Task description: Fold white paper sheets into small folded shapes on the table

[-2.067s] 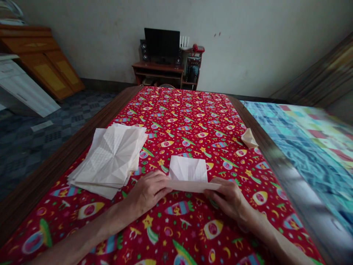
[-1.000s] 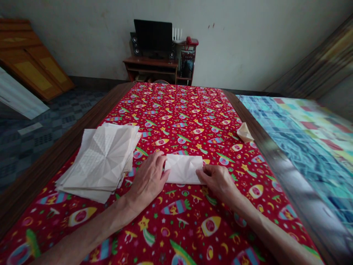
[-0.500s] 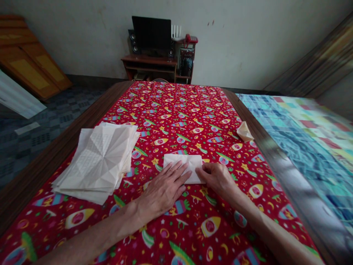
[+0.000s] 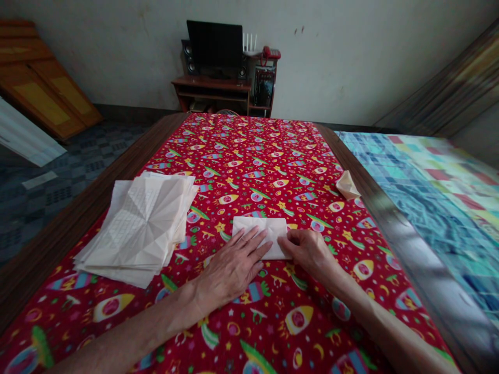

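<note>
Beyond your left hand (image 4: 236, 264), a cabinet (image 4: 42, 93) on checked floor (image 4: 111, 148); past your right hand (image 4: 311, 250), a curtain (image 4: 448, 98) — and ahead of both, a desk (image 4: 210, 82) by the pale wall (image 4: 339, 67).

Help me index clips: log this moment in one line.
left hand: fingers flat on sheet; right hand: touching sheet's right edge; stack: left of sheet; cream piece: right, on cloth
</note>
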Available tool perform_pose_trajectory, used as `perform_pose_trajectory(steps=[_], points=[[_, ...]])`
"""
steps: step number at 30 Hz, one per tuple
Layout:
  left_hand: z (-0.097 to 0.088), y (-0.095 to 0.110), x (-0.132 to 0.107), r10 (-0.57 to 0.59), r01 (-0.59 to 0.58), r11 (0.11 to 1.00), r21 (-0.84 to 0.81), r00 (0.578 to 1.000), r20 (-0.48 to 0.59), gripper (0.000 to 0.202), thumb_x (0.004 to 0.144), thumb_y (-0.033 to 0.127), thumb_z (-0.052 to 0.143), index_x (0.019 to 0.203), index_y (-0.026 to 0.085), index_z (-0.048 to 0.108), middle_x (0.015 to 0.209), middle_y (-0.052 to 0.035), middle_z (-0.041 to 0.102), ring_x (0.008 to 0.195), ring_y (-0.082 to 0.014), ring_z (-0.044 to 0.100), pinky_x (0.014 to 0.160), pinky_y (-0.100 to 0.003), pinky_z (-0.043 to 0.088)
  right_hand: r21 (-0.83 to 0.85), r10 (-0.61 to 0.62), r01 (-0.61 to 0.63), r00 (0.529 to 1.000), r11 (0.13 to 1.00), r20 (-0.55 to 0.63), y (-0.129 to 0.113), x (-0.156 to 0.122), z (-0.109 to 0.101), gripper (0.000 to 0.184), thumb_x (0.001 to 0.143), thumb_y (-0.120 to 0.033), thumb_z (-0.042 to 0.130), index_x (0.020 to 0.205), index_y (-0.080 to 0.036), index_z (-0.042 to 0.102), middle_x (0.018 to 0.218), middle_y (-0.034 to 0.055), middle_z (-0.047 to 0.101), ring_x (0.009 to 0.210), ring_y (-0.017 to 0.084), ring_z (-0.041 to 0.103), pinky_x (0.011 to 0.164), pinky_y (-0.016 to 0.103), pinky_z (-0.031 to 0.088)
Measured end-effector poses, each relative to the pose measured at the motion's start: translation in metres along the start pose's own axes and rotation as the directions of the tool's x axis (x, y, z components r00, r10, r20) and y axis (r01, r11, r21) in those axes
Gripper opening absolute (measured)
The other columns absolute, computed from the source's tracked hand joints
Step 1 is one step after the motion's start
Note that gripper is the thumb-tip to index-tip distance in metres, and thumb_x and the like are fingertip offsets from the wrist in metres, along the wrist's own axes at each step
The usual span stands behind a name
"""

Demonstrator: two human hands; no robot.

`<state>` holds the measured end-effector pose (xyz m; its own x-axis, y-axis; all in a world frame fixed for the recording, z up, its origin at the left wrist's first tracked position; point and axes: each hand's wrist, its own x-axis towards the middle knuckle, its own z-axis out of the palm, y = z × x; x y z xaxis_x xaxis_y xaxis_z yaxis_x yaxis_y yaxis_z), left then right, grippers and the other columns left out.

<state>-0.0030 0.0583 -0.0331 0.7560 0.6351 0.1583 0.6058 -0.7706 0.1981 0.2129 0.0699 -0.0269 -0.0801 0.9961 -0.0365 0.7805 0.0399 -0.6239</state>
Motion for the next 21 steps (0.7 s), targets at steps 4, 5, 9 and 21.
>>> perform_pose_trajectory(steps=[4,5,9,21], points=[[0.001,0.000,0.000,0.000,0.000,1.000,0.009,1.000,0.001,0.044,0.097,0.027,0.039,0.141,0.023,0.036,0.153,-0.0044,0.029,0.142,-0.0223,0.022,0.116,-0.044,0.022,-0.044,-0.026,0.026,1.000,0.999,-0.007,0.001,-0.001,-0.001,0.036,0.082,-0.034,0.049,0.050,-0.018,0.050,0.043,-0.0022,0.049,0.042,0.007,0.041,0.043,0.020,0.026],[0.001,0.000,0.000,-0.001,0.001,1.000,0.009,1.000,-0.001,0.044,0.097,0.028,0.039,0.141,0.023,0.036,0.152,-0.0042,0.029,0.142,-0.0225,0.022,0.116,-0.044,0.022,-0.080,-0.046,0.044,0.999,0.996,-0.024,0.000,-0.002,-0.003,0.036,0.083,-0.034,0.049,0.052,-0.017,0.052,0.044,-0.0020,0.051,0.042,0.008,0.042,0.043,0.020,0.027],[0.000,0.000,0.000,0.004,-0.004,1.000,0.018,1.000,0.007,0.043,0.098,0.030,0.037,0.140,0.023,0.037,0.152,-0.0045,0.031,0.142,-0.0235,0.023,0.115,-0.045,0.024,-0.385,-0.242,0.142,0.944,0.912,-0.225,-0.011,-0.017,-0.013,0.030,0.090,-0.036,0.047,0.080,-0.016,0.067,0.062,0.0032,0.065,0.052,0.013,0.056,0.049,0.023,0.037],[-0.002,0.001,-0.002,0.020,-0.020,1.000,0.024,1.000,-0.003,0.047,0.098,0.037,0.035,0.140,0.016,0.037,0.150,-0.0112,0.033,0.143,-0.0223,0.017,0.116,-0.042,0.021,-0.361,-0.661,0.660,0.737,0.659,0.143,-0.016,-0.058,0.029,0.078,0.091,-0.047,0.047,0.148,-0.002,0.017,0.153,0.0209,0.017,0.142,0.031,0.011,0.110,0.048,0.034]])
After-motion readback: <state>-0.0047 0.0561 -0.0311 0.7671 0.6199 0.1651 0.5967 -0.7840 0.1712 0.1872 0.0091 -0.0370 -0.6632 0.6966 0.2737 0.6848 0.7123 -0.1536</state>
